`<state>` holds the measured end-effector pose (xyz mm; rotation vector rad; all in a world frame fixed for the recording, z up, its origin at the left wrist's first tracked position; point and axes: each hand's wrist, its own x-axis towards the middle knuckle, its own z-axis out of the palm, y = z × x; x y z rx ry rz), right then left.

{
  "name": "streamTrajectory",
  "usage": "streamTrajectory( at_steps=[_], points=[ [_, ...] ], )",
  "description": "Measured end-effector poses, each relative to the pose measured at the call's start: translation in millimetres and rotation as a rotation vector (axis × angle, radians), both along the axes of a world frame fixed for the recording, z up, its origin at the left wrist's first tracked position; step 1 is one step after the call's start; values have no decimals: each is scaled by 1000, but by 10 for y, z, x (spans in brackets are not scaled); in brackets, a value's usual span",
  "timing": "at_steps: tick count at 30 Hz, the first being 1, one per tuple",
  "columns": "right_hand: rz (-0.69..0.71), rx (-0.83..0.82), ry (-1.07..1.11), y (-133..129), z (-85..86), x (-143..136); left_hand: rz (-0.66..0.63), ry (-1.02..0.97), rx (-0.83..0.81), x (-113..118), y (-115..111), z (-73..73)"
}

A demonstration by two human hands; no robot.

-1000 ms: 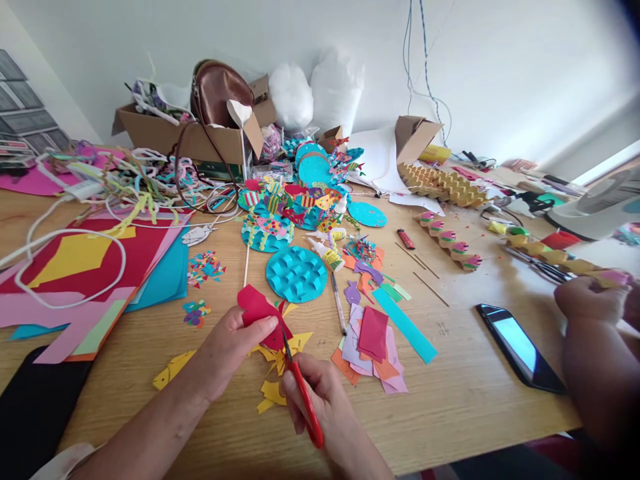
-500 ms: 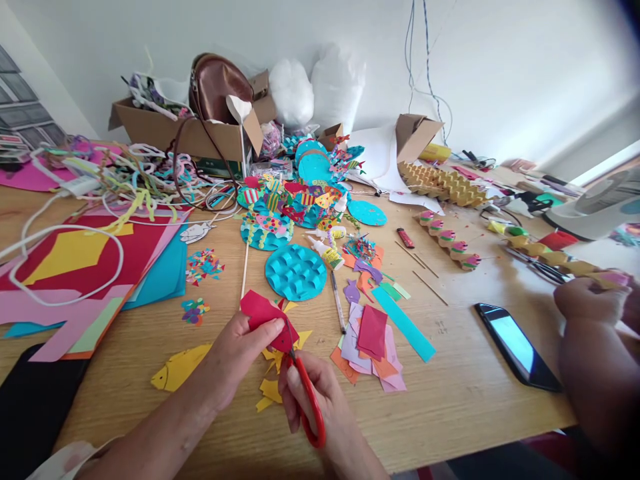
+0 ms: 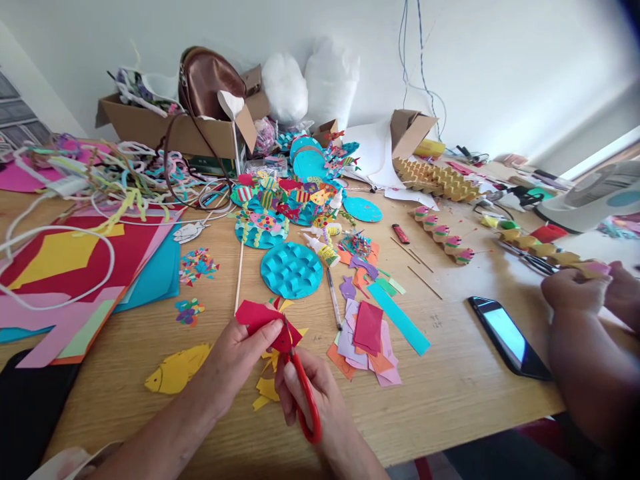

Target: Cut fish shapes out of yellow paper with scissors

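Observation:
My left hand pinches a piece of red paper between thumb and fingers, above the table. Scissors with red handles are gripped in my right hand, and their blades reach into the paper's right-hand part. A small dark dot shows on the red paper near the blades. Yellow paper scraps lie under my hands. A yellow paper fish with a drawn eye and gill line rests left of them, partly behind my left forearm. Ahead sits a turquoise disc covered in raised paper loops.
Coloured paper sheets and a white cable lie at left. A pen, glue bottles and paper pieces are right of centre. At right, another person's hands hold a painted carton strip beside a phone.
The view has shifted slightly, so the table things sit a little further left. My hands keep nearly the same pose, with the scissors still at the red paper.

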<state>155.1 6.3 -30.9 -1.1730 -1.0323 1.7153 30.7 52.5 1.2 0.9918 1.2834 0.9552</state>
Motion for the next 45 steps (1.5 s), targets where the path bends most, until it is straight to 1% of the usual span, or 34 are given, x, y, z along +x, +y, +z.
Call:
streamTrajectory(
  at_steps=[4,10,15,20,25,31,39,45],
  points=[
    [-11,-5,-7,8,5,-8,-13,-12,14,16,-19,-17],
    [-30,-19,3,8,25,-11,7,-16,-6,17,-35,-64],
    [-31,3,-1,0,25,-3,3,-38,-15,22,-45,-29],
    [-45,-10,7,-2,37,-4,7,-27,-11,35,-41,1],
    [-49,8,8,-3,39,0,-5,2,-1,36,-28,-32],
    [-50,7,27,-7,1,3,-11,-26,-14,-3,-41,-78],
    [-53,-6,59,3,-21,4,22,-79,-28,9,-39,-69],
    [-29,9,50,-6,-22,21,-6,-88,-33,-23,-28,-84]
  ],
)
